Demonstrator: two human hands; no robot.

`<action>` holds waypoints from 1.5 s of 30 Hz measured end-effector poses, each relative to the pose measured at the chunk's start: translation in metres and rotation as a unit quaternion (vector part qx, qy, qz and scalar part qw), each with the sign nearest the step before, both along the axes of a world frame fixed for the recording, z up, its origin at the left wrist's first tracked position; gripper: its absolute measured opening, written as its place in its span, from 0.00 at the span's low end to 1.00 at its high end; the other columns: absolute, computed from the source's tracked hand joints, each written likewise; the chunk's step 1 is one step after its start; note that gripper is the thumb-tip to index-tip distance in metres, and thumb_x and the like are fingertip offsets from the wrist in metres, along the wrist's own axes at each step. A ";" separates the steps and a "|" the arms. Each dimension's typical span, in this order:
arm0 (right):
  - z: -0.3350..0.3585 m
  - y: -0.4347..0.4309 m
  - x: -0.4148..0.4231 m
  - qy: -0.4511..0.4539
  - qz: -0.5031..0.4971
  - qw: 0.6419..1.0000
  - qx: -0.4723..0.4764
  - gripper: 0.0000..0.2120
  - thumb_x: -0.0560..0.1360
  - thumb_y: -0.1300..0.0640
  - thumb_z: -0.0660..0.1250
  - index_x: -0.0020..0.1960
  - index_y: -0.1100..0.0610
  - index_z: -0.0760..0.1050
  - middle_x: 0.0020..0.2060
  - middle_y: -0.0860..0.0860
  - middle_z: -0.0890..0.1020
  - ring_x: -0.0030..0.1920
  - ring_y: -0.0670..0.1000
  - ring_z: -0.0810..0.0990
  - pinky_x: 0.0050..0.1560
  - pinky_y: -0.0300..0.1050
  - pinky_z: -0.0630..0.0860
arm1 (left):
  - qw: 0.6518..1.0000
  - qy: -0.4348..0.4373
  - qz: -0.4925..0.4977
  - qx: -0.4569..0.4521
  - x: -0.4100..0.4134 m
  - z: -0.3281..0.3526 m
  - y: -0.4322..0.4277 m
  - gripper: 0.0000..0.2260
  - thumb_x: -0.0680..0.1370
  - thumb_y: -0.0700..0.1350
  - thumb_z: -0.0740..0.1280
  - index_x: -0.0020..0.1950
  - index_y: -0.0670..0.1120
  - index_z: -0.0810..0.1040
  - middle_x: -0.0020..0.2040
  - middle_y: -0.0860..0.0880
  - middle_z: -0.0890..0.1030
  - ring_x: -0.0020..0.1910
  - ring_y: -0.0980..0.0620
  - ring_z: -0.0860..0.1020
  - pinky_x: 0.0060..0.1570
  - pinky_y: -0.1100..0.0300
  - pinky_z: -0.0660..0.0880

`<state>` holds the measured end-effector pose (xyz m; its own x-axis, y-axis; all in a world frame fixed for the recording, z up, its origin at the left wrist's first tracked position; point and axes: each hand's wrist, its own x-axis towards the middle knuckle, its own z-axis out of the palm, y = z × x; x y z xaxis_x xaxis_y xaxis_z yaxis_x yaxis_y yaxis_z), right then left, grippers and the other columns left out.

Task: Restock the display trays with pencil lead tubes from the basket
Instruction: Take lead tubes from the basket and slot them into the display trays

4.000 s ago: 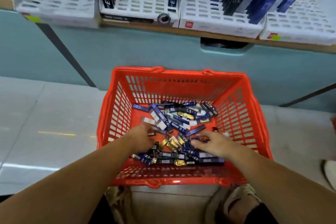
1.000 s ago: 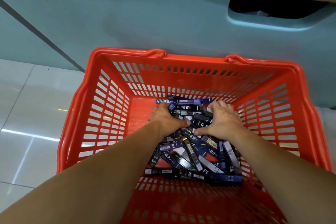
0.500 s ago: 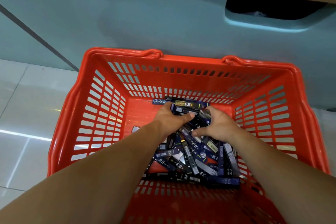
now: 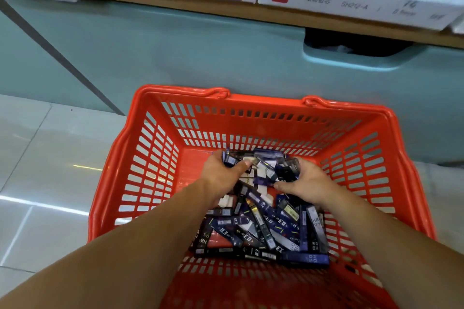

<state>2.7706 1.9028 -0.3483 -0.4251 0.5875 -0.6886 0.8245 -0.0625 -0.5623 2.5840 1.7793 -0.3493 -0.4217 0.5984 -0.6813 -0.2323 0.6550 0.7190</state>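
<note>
The left hand (image 4: 221,173) and right hand (image 4: 305,181) cup a bunch of pencil lead tubes (image 4: 263,228) at the pile's twelve o'clock end in the basket (image 4: 351,108), fingers (image 4: 307,167) curled round them. The tubes look light, stiff and slick, so pressing the bunch from both sides seems safest.

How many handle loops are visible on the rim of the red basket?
2, both on the far rim of the basket: one handle loop left of its middle, the other right. The near rim is out of frame, so more may hide.
</note>
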 end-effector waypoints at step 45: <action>0.154 -0.112 -0.025 0.295 -0.467 0.823 -0.129 0.16 0.73 0.63 0.77 0.59 0.58 0.77 0.44 0.59 0.88 0.42 0.63 0.88 0.41 0.65 0.84 | 0.976 -0.068 0.075 0.191 0.035 0.150 -0.082 0.14 0.79 0.47 0.75 0.58 0.39 0.80 0.41 0.39 0.84 0.35 0.46 0.79 0.35 0.53 0.75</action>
